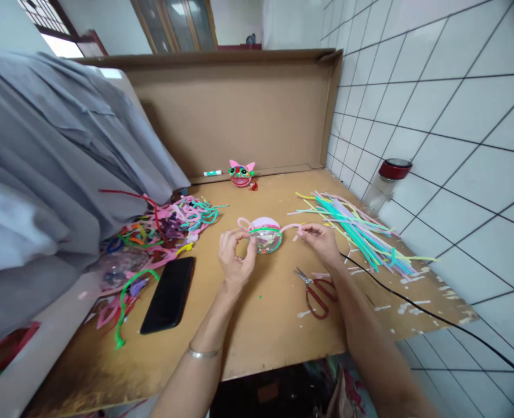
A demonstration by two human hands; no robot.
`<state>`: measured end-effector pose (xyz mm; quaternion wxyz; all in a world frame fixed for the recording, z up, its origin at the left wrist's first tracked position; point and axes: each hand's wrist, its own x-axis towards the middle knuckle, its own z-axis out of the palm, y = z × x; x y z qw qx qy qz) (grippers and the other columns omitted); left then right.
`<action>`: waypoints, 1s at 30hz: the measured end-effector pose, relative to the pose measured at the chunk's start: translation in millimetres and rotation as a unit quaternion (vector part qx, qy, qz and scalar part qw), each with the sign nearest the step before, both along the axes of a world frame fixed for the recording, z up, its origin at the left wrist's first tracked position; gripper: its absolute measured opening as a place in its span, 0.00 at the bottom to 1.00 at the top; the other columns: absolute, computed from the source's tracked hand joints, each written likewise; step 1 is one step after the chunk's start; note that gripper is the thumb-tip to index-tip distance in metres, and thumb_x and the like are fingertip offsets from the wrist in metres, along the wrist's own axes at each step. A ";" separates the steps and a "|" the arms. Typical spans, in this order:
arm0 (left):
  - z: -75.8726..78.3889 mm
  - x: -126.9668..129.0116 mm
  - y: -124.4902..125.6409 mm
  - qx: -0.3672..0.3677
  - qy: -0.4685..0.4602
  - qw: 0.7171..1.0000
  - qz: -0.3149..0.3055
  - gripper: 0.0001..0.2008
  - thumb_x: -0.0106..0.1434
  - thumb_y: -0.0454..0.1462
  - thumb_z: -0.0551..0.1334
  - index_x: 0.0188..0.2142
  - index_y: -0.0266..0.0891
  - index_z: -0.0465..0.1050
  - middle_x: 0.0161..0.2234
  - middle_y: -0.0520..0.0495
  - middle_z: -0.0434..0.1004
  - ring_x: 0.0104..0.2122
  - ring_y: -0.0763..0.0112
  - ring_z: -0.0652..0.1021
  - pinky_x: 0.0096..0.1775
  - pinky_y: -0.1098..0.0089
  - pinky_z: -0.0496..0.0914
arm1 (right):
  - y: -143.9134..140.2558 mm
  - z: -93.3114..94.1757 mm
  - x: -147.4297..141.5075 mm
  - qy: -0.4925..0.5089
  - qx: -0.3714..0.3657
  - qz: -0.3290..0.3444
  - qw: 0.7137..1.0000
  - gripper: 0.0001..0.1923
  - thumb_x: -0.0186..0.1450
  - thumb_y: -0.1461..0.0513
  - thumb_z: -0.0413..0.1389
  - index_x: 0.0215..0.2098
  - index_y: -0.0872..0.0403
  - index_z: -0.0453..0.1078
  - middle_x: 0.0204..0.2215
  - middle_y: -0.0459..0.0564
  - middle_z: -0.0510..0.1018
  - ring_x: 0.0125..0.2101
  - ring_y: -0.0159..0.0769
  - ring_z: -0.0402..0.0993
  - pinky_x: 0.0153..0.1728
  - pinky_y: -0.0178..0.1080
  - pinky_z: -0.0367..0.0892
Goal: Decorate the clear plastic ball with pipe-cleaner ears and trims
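A: What do the hands have hold of?
B: The left hand [236, 255] has thumb and fingertips brought together at the near left edge of the round clear-and-pink piece [267, 232], likely to steady it. The right hand [322, 239] pinches a thin pink strand [289, 227] near its end, fingertips nearly together.

A: Where is the piece itself?
B: Between the two hands, around the middle of the tabletop [257, 337]. The strand reaches its right side; a pink loop [243, 222] stands out on its left. Gripping from opposite sides probably stops the piece turning while the strand is handled.

A: And the scissors [314, 293]?
B: Beside the right forearm, blades pointing away and red handles towards the person, which seems handy for picking up.

A: Why the strands [357, 226] on the right?
B: They lie loosely bundled lengthwise, perhaps so single ones pull out easily. A black cable [391, 293] runs past them, and a red-lidded jar [387, 183] stands by the tiled wall.

A: The left side?
B: A black phone [169, 295] lies flat near a tangled colourful heap [183, 217].

A: Farther back?
B: A pink-eared face figure [241, 173] sits before the cardboard panel [235, 110], facing the person, maybe for reference.
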<state>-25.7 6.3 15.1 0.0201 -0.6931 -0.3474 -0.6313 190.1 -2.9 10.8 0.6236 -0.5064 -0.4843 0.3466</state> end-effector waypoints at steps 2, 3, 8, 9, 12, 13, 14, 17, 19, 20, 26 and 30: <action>-4.7 2.3 2.0 0.033 0.055 0.998 -0.001 0.02 0.61 0.34 0.62 0.34 0.38 0.70 0.33 0.47 0.77 0.35 0.68 0.75 0.40 0.66 0.68 | 2.1 -0.1 1.1 0.041 0.002 -0.028 0.999 0.14 0.47 0.52 0.65 0.24 0.54 0.74 0.17 0.44 0.74 0.18 0.27 0.61 0.22 0.34 0.59; -8.0 4.1 3.1 0.044 0.087 0.995 -0.010 0.02 0.61 0.33 0.63 0.34 0.38 0.71 0.34 0.47 0.78 0.37 0.67 0.76 0.42 0.65 0.67 | 3.0 -0.3 1.2 0.057 0.002 -0.037 0.998 0.14 0.46 0.52 0.66 0.24 0.54 0.74 0.17 0.44 0.74 0.17 0.27 0.61 0.22 0.34 0.59; -27.3 11.9 12.7 0.040 0.204 0.978 -0.023 0.07 0.63 0.33 0.62 0.41 0.40 0.75 0.42 0.45 0.81 0.40 0.65 0.75 0.45 0.62 0.67 | 7.7 -4.5 -1.5 0.092 0.003 -0.049 0.995 0.16 0.44 0.53 0.67 0.24 0.54 0.73 0.18 0.43 0.74 0.18 0.26 0.62 0.22 0.34 0.60; -30.2 12.6 15.4 0.029 0.221 0.975 -0.019 0.08 0.64 0.33 0.61 0.42 0.41 0.76 0.43 0.45 0.81 0.41 0.65 0.75 0.45 0.62 0.67 | 8.8 -5.7 -2.4 0.091 0.004 -0.047 0.995 0.16 0.44 0.53 0.66 0.24 0.54 0.73 0.18 0.43 0.75 0.18 0.27 0.62 0.22 0.34 0.61; -35.1 12.7 23.3 0.000 0.256 0.966 -0.024 0.10 0.65 0.34 0.59 0.44 0.42 0.76 0.46 0.43 0.80 0.42 0.63 0.74 0.45 0.61 0.67 | 12.4 -8.5 -5.6 0.091 0.012 -0.043 0.995 0.16 0.45 0.53 0.66 0.26 0.54 0.74 0.20 0.44 0.76 0.20 0.28 0.64 0.24 0.34 0.62; -35.6 12.2 25.5 -0.007 0.261 0.965 -0.025 0.11 0.65 0.34 0.58 0.45 0.42 0.76 0.46 0.42 0.79 0.42 0.63 0.73 0.44 0.61 0.67 | 13.7 -9.0 -6.8 0.093 0.016 -0.046 0.994 0.16 0.45 0.53 0.66 0.26 0.54 0.74 0.21 0.45 0.77 0.20 0.28 0.64 0.25 0.34 0.62; -35.8 11.3 27.3 -0.014 0.262 0.965 -0.023 0.12 0.64 0.33 0.58 0.46 0.42 0.76 0.47 0.42 0.78 0.42 0.62 0.73 0.44 0.61 0.67 | 15.0 -9.2 -8.2 0.095 0.019 -0.050 0.994 0.16 0.45 0.52 0.66 0.26 0.54 0.74 0.21 0.45 0.77 0.21 0.28 0.64 0.25 0.34 0.62; -35.8 6.5 30.8 -0.025 0.254 0.967 -0.005 0.15 0.63 0.33 0.58 0.48 0.41 0.75 0.47 0.41 0.76 0.44 0.60 0.72 0.45 0.59 0.68 | 19.1 -6.8 -13.6 0.088 0.031 -0.057 0.994 0.16 0.47 0.51 0.65 0.26 0.54 0.73 0.21 0.44 0.76 0.21 0.28 0.63 0.24 0.33 0.60; -35.9 2.1 31.7 -0.029 0.241 0.970 0.004 0.15 0.62 0.32 0.58 0.48 0.40 0.74 0.46 0.41 0.75 0.45 0.59 0.72 0.46 0.58 0.69 | 22.5 -2.2 -18.5 0.070 0.041 -0.044 0.996 0.15 0.49 0.52 0.63 0.25 0.54 0.73 0.21 0.44 0.74 0.21 0.28 0.63 0.24 0.33 0.59; -35.9 0.0 31.8 -0.032 0.234 0.972 0.006 0.15 0.62 0.32 0.58 0.48 0.40 0.74 0.46 0.41 0.75 0.46 0.59 0.71 0.47 0.58 0.69 | 24.7 1.1 -21.4 0.058 0.045 -0.033 0.997 0.14 0.51 0.52 0.63 0.25 0.54 0.73 0.21 0.44 0.74 0.22 0.28 0.63 0.24 0.33 0.60; -37.3 -2.4 29.5 -0.022 0.186 0.982 -0.007 0.13 0.63 0.32 0.59 0.48 0.38 0.72 0.48 0.39 0.73 0.48 0.59 0.71 0.50 0.57 0.69 | 40.6 19.9 -46.4 0.011 0.056 -0.022 0.998 0.12 0.52 0.53 0.61 0.25 0.54 0.71 0.20 0.44 0.74 0.21 0.29 0.65 0.26 0.35 0.63; -40.8 3.4 29.2 0.001 0.168 0.986 0.008 0.11 0.65 0.32 0.59 0.47 0.38 0.72 0.45 0.41 0.75 0.48 0.61 0.71 0.50 0.59 0.71 | 39.6 20.1 -60.3 -0.014 0.087 -0.087 0.992 0.12 0.53 0.53 0.60 0.24 0.53 0.71 0.20 0.45 0.75 0.22 0.32 0.69 0.26 0.36 0.65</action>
